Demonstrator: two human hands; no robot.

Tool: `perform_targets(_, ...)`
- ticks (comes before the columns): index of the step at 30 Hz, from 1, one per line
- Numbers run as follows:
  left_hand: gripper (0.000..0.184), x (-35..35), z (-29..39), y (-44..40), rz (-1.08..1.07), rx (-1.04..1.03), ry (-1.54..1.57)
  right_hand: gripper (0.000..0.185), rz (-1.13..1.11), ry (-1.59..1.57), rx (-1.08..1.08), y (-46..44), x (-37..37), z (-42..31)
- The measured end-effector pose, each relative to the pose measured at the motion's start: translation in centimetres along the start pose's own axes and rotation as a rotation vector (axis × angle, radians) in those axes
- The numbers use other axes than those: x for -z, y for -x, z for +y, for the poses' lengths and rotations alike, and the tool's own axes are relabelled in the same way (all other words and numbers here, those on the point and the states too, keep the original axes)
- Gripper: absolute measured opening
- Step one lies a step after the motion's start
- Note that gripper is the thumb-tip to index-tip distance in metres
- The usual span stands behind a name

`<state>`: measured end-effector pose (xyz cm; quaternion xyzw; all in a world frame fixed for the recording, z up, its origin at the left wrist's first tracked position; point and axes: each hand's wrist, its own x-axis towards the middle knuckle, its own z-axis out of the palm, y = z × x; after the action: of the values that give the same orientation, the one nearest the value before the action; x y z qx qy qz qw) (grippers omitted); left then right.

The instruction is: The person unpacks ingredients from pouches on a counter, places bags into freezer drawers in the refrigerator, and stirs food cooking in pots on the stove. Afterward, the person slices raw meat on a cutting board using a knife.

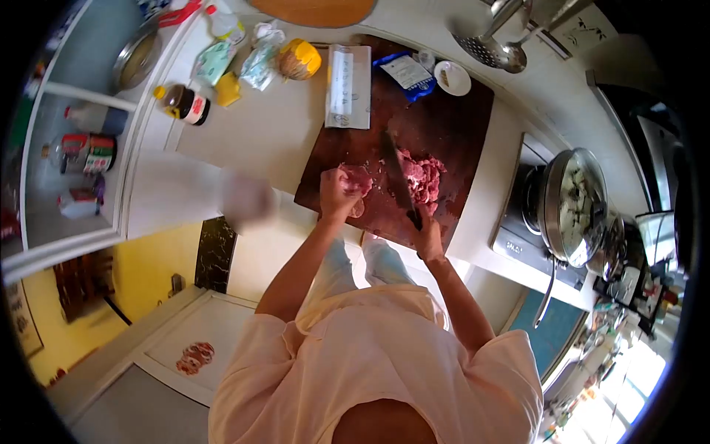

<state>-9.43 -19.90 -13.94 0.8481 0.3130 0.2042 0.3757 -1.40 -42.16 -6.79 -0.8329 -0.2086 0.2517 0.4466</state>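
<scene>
Holding a slab of raw meat [359,180] in left hand [337,189], with fingers curled onto its edge; can't tell exact fingertip contact. Gripping knife [398,175] in right hand [427,233], with fingers closed around dark handle. Showing long, flat, dark blade between slab and cut meat [424,177]: moist, red-pink, heaped in small irregular chunks. Both on cutting board [462,118]: dark reddish-brown, smooth, rectangular, set on pale table [255,140]. Also on board: shallow round white dish [453,78] with small brownish bit inside; crinkled blue-and-white plastic packet [408,76]; flat oblong carton [348,87], partly on table. Off to left: dark-filled bottle [183,104] with yellow cap, wrinkled plastic bag [259,68], rounded yellow-and-tan item [299,59]. Off to right: round metal pan [575,207] under clear domed lid, with pale and dark pieces inside, on stove [521,246].
</scene>
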Motion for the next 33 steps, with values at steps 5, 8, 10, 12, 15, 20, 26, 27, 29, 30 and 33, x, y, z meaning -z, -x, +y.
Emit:
perform_targets(5,0.035,1.0,-2.0,-2.2,-0.174,0.217,0.262,0.036,0.070,0.056,-0.084,1.0,-3.5,1.7)
perform_targets(8,0.034,1.9,0.0,-3.5,-0.262,0.166,0.451,0.034,0.216,0.121,-0.097,1.9,-5.0,2.2)
perform_targets(10,0.033,2.0,1.4,-3.7,-0.262,0.099,0.479,0.027,0.302,0.278,-0.038,2.0,-5.3,1.2)
perform_targets(12,0.034,1.9,1.4,-3.6,-0.299,-0.058,0.332,0.022,0.248,0.249,-0.175,1.8,-5.5,-0.6)
perform_targets(15,0.037,2.8,1.5,-3.4,-0.298,-0.318,0.146,0.020,0.324,0.324,-0.143,1.9,-6.3,-1.8)
perform_targets(20,0.024,2.1,1.7,-5.2,-0.448,-0.754,0.113,0.024,0.300,0.393,-0.218,4.0,-7.2,-4.0)
perform_targets(26,0.021,0.3,0.7,-5.7,-0.513,-0.759,0.128,0.019,0.224,0.480,-0.283,4.7,-7.2,-5.4)
perform_targets(27,0.021,0.2,0.8,-5.9,-0.516,-0.751,0.135,0.019,0.214,0.486,-0.281,4.7,-7.1,-5.4)
perform_targets(29,0.022,0.4,1.5,-6.3,-0.519,-0.734,0.164,0.019,0.184,0.506,-0.288,4.1,-6.8,-5.4)
perform_targets(30,0.022,0.4,1.6,-6.4,-0.523,-0.723,0.178,0.019,0.164,0.518,-0.299,3.9,-6.7,-5.5)
perform_targets(33,0.022,-0.6,0.8,-6.0,-0.461,-0.754,0.137,0.019,0.117,0.510,-0.298,2.2,-6.9,-4.5)
